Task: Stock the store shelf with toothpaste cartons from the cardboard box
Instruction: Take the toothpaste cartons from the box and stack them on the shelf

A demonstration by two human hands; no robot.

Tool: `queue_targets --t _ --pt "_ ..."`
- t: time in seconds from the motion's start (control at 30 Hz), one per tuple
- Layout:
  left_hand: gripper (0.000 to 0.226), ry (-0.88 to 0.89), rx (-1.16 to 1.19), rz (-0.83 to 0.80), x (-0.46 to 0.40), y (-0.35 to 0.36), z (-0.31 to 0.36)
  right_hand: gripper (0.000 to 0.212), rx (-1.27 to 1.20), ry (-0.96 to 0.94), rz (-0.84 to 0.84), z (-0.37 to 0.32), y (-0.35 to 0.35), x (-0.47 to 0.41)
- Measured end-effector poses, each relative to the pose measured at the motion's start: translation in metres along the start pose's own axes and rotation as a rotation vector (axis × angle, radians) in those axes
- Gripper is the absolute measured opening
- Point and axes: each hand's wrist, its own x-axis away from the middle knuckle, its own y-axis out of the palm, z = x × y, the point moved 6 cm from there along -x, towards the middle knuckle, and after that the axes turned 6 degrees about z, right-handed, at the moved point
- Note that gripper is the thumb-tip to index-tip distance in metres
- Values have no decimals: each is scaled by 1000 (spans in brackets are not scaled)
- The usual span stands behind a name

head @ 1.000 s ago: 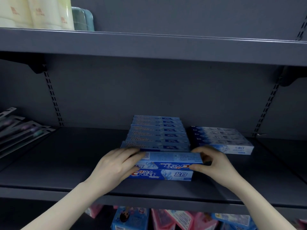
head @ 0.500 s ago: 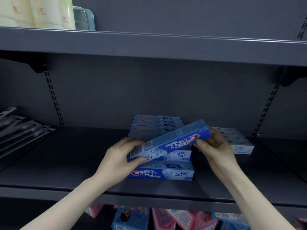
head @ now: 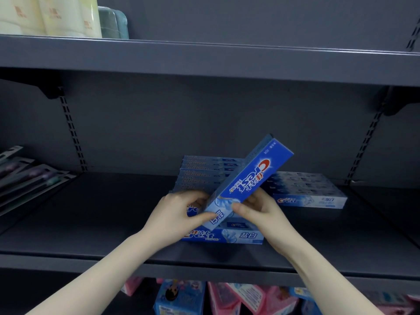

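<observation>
A blue Crest toothpaste carton (head: 247, 178) is held tilted steeply, its far end up and to the right, above the middle shelf (head: 91, 223). My left hand (head: 179, 212) grips its lower end from the left. My right hand (head: 259, 208) pinches the same end from the right. Below lies a row of blue cartons (head: 225, 236), with a stack (head: 202, 173) behind it. A second, paler group of cartons (head: 309, 189) lies to the right. The cardboard box is out of view.
Toothbrush packs (head: 27, 178) lie at the shelf's left end. The upper shelf (head: 204, 57) holds cream bottles (head: 52, 14) at the left. Pink and blue packets (head: 227, 296) hang below the shelf edge. Shelf brackets (head: 52, 92) stick out at both sides.
The carton rose off the front row and swung from lying flat to steeply tilted. My right hand slid from its right end down to the lower end beside my left hand.
</observation>
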Motion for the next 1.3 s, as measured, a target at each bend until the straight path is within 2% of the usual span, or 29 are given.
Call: queue_targets --t 0.13,0.23,0.37,0.47,0.53,0.63,0.8,0.93,1.03,1.17,1.3 --pt "72 -39 29 -16 -2 -6 -4 33 -19 -60 8 -18 -5 -4" --pt "78 -74 166 28 -2 -15 -6 37 61 -91 -13 -27 -14 -6" --pt "78 -104 344 123 -4 -28 -12 42 381 -142 -46 -25 -25 -7" --pt "85 -108 364 105 -3 -32 -13 43 523 -178 -119 -19 -22 -4" --pt "75 -110 355 68 0 -31 -11 42 558 -173 -171 -15 -17 -3" --pt "49 -114 297 52 3 -30 -14 40 613 -187 -197 -11 -12 -4" --pt "43 -122 204 73 12 -27 -30 43 689 -187 -119 -5 -22 -7" --pt "36 -59 23 132 24 -21 -46 31 745 -244 14 9 -36 0" --pt "37 8 -52 196 32 -15 -53 51 686 -229 129 20 -40 12" --pt "44 -75 36 183 36 -11 -62 69 604 -109 211 32 -42 18" --pt "73 -197 102 104 39 -3 -67 81 548 1 200 44 -40 20"
